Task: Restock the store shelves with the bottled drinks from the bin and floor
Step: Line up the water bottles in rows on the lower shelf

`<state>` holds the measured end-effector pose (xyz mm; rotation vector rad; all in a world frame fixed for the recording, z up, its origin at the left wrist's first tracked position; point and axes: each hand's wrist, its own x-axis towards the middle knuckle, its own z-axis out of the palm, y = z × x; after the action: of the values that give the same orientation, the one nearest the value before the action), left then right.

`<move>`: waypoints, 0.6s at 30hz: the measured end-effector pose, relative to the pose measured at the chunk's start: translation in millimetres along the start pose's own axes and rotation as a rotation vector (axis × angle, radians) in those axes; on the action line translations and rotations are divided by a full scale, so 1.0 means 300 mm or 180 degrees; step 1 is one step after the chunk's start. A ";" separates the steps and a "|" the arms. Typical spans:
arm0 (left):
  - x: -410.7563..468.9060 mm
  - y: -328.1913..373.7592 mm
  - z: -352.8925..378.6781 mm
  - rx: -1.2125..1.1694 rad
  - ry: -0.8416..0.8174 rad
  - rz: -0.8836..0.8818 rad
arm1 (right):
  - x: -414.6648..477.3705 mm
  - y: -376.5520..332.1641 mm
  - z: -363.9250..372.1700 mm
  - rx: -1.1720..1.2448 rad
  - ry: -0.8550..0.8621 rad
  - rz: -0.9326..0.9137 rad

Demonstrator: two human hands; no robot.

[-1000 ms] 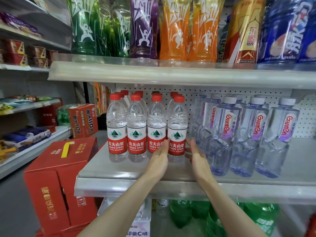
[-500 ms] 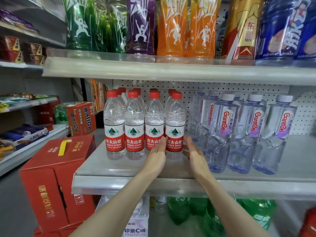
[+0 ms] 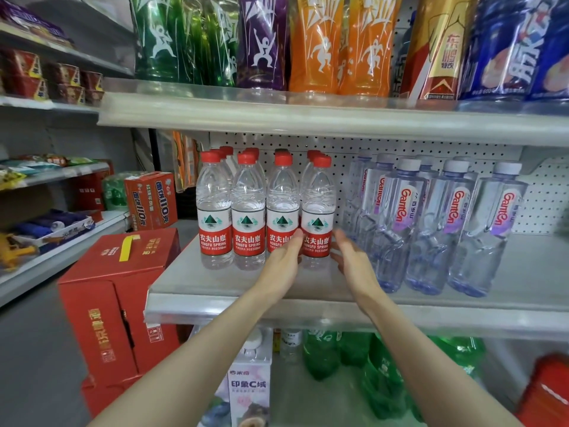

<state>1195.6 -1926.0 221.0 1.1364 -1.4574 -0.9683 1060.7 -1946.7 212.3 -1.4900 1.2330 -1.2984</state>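
Observation:
Several red-capped water bottles with red labels stand in rows on the grey middle shelf. The front right bottle sits between my hands. My left hand lies with straight fingers against its left side, fingertips at the red label. My right hand is open on its right, fingers spread and just off the label. To the right stand several clear Ganten bottles, close to my right hand.
The shelf above carries tall green, purple and orange bottles and cans. Red cartons are stacked on the floor at left. Green bottles and a milk carton fill the shelf below. Side shelving runs along the left.
Both hands stay at the front right red-capped bottle, almost unmoved. The camera has shifted slightly, so the shelf sits a little lower and further right in view.

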 end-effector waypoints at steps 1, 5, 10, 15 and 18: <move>-0.026 0.008 -0.006 -0.0044 0.0016 0.0031 | -0.014 -0.006 -0.002 -0.0038 -0.0005 -0.0040; -0.116 0.008 -0.042 0.0009 0.0115 0.0098 | -0.075 -0.013 0.000 -0.0066 0.0010 -0.0269; -0.261 -0.059 -0.105 0.0011 0.0391 -0.0041 | -0.196 -0.011 0.049 0.0173 -0.0153 -0.0363; -0.418 -0.151 -0.183 0.0034 0.0659 -0.0340 | -0.308 0.074 0.135 0.0279 -0.0440 -0.0166; -0.521 -0.228 -0.229 0.0099 0.0742 -0.0498 | -0.374 0.159 0.195 0.0297 -0.0574 -0.0016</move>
<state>1282.3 -1790.7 131.4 1.3545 -1.2141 -0.8888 1110.2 -1849.3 132.5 -1.5083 1.0393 -1.1805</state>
